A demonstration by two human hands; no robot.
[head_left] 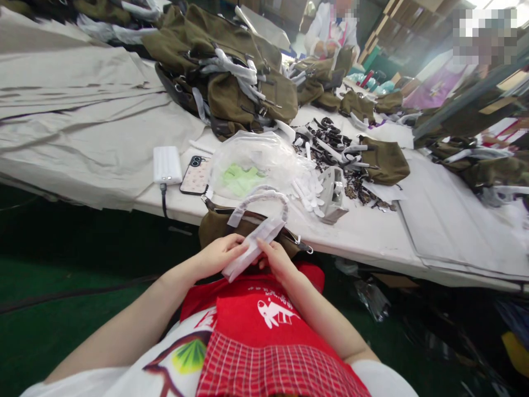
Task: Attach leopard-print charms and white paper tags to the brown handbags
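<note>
An olive bag [215, 225] with an open-looking zipped top lies at the table's front edge, against my red apron. Its handles are wrapped in white covering; one handle arches up behind. Both hands hold the white wrapping [255, 247] around the nearer handle. My left hand [225, 252] pinches it from the left, thumb on top. My right hand [275, 258] grips its right side, with the thumb on the wrap and the other fingers partly hidden beneath.
Behind the bag are a clear plastic bag [264, 157] with green pieces, a phone [195, 175], a white power bank [167, 164] and a grey dispenser [333, 194]. Olive bags [235, 99] are piled farther back. Another person [333, 30] stands across the table.
</note>
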